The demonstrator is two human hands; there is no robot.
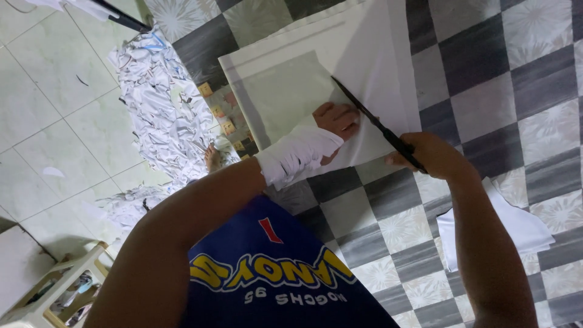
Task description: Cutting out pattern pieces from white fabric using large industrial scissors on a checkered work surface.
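A stack of white fabric (316, 67) lies on a table covered with a grey and white checkered cloth (486, 73). My left hand (335, 121), its wrist wrapped in white cloth, presses flat on the fabric's near edge. My right hand (428, 155) grips black scissors (376, 124), whose blades point up-left across the fabric along a cut line, right beside my left fingers.
A loose white cut piece (516, 225) lies on the table under my right forearm. A heap of white fabric scraps (164, 115) covers the tiled floor at the left. A foot (212, 159) shows by the heap. A small wooden stool (54, 291) stands bottom left.
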